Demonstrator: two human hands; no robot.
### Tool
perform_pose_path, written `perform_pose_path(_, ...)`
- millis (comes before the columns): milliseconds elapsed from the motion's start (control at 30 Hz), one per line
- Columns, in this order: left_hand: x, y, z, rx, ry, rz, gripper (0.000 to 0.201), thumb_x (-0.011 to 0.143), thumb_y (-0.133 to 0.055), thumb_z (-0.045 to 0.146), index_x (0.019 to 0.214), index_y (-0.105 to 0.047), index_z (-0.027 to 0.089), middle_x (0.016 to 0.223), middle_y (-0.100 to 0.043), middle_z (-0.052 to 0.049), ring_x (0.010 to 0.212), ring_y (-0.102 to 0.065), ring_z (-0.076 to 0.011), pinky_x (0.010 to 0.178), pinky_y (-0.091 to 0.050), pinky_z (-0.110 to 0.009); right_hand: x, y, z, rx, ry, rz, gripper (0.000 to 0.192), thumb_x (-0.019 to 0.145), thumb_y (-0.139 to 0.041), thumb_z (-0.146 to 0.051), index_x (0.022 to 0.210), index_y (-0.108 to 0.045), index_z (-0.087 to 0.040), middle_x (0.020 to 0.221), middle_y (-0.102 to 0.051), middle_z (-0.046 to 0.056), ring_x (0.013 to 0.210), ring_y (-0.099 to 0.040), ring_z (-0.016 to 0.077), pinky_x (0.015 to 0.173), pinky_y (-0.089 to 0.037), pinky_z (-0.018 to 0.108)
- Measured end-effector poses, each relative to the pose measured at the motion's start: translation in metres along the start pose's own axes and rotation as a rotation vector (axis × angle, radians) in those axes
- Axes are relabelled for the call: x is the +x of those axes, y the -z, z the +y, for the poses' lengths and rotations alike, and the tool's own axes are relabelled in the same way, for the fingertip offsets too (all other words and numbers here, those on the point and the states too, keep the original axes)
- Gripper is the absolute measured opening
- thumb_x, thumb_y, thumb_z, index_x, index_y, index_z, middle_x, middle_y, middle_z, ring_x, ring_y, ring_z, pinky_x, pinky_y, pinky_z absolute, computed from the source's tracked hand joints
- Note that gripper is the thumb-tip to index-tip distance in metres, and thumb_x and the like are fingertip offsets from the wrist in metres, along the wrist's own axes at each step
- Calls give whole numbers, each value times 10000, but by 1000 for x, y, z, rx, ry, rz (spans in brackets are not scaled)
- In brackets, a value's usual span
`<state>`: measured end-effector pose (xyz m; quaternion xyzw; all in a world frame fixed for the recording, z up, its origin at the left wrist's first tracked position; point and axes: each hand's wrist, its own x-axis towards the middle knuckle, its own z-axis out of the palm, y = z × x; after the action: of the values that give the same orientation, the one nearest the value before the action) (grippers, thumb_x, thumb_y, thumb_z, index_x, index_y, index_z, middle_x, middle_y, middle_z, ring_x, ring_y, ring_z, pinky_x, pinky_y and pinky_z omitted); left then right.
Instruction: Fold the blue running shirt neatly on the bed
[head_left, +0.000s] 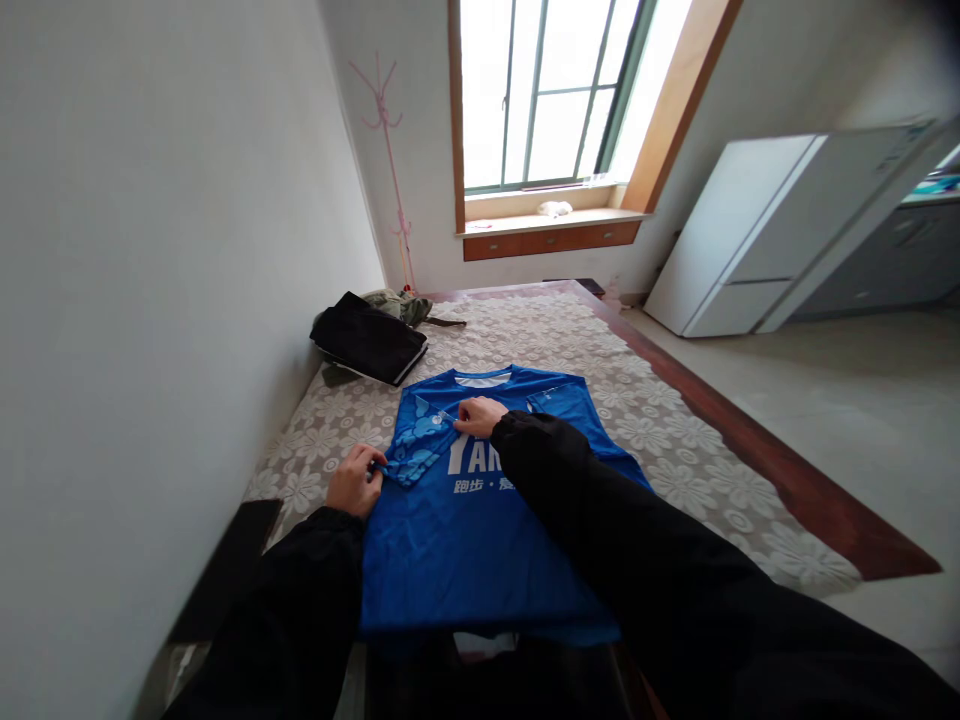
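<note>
A blue T-shirt (450,560) with white lettering lies spread on the table, its neckline pointing away from me. Both of its sleeves are turned inward over the chest. My left hand (355,482) is closed at the shirt's left edge, pinching the fabric by the folded left sleeve (420,440). Over the chest, my right hand (480,415) pinches the tip of that same sleeve between thumb and fingers. The right sleeve (559,402) lies flat on the shirt, partly near my forearm. My right forearm hides part of the lettering.
The table (690,450) has a flowered cloth and a dark red wooden border. A black folded item (367,335) and greenish cloth (401,303) lie at the far left against the wall. Beyond stand a pink coat rack (390,150), a window and a white refrigerator (757,230).
</note>
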<state>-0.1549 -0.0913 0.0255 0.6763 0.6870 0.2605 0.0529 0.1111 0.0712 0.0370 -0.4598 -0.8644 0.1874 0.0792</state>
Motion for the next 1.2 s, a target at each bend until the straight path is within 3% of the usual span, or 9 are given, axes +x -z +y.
perform_pose_path(133, -2, 2, 2, 61, -55, -15, 183, 772, -546, 141, 839, -670, 257, 982, -694, -48, 901, -669, -225, 831, -523, -338, 15, 1, -19, -36, 118, 61, 295, 910, -612, -339, 1158, -704, -209, 1132, -711, 88, 1028, -658, 246, 852, -490, 298)
perform_pose_path(333, -1, 3, -3, 135, -159, -72, 264, 797, -540, 134, 883, -759, 254, 961, -683, -75, 942, -658, -244, 864, -528, -357, 52, -24, -57, -48, 318, 33, 440, 1003, -511, -347, 1437, -569, -298, 1521, -536, 46, 1383, -483, 253, 1131, -401, 393)
perform_pose_path(500, -7, 7, -13, 117, -209, -119, 340, 833, -524, 117, 953, -795, 283, 949, -675, -66, 910, -645, -204, 861, -543, -316, 72, -49, -56, -66, 271, 22, 538, 1042, -398, -419, 1563, -412, -288, 1654, -348, 36, 1533, -264, 328, 1233, -212, 583)
perform_pose_path(667, -10, 10, -18, 99, -150, -109, 382, 865, -490, 132, 1083, -752, 304, 1019, -696, -60, 954, -666, -212, 892, -543, -322, 78, -53, -47, -63, 279, 17, 576, 1050, -348, -465, 1598, -340, -288, 1678, -281, 18, 1561, -186, 300, 1259, -135, 566)
perform_pose_path(833, -4, 17, -17, 33, -2, -48, 385, 815, -507, 125, 1117, -705, 256, 1035, -715, -62, 958, -682, -234, 897, -549, -366, 76, -45, -50, -38, 291, 17, 606, 1050, -358, -480, 1613, -306, -262, 1677, -282, 28, 1559, -198, 289, 1265, -122, 537)
perform_pose_path(1000, 5, 27, 0, 9, -187, -107, 511, 727, -457, 15, 1073, -734, 271, 1160, -715, -42, 1167, -638, -227, 1083, -482, -379, 54, -29, -52, 29, 299, 95, 588, 1048, -379, -393, 1611, -310, -235, 1687, -253, 63, 1567, -174, 282, 1263, -106, 549)
perform_pose_path(1100, 21, 17, 17, -57, -307, -168, 481, 846, -424, 71, 1172, -717, 270, 1294, -688, -30, 1259, -607, -200, 1157, -435, -361, 29, -5, -50, 153, 327, 191, 522, 1025, -402, -299, 1539, -449, -215, 1655, -339, 81, 1548, -242, 270, 1262, -158, 516)
perform_pose_path(1200, 44, -7, 32, -18, -293, -248, 474, 967, -375, 205, 1377, -611, 225, 1462, -599, -53, 1392, -516, -202, 1208, -376, -362, -12, 35, -53, 350, 375, 270, 453, 1015, -382, -274, 1414, -591, -225, 1545, -504, 79, 1442, -440, 247, 1221, -298, 439)
